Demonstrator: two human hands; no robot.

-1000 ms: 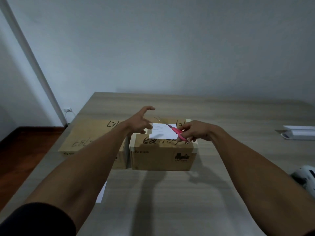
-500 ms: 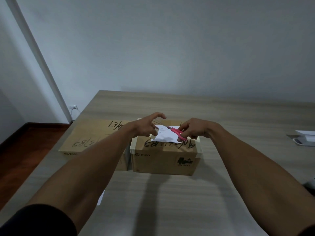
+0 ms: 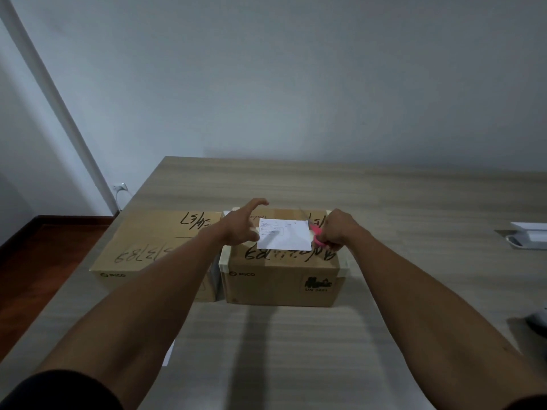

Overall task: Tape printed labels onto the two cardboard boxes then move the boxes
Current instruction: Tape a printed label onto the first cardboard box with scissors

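Two brown cardboard boxes stand side by side on the wooden table, the left box (image 3: 154,247) and the right box (image 3: 281,279), both with black handwriting on top. A white printed label (image 3: 285,238) lies flat on top of the right box. My left hand (image 3: 239,226) hovers at the label's left edge with its fingers spread and the forefinger stretched forward; its thumb touches the label's edge. My right hand (image 3: 337,232) grips pink scissors (image 3: 318,239) at the label's right edge. Any tape is too thin to make out.
A white sheet (image 3: 168,353) peeks out from under my left forearm on the table. A white flat object (image 3: 529,238) lies at the far right, and a pale rounded thing (image 3: 538,321) sits at the right edge. The table's left edge drops to a dark wood floor (image 3: 38,276).
My right hand has drawn the scissors from over the label to its right edge. My left hand has shifted slightly left, uncovering more of the label.
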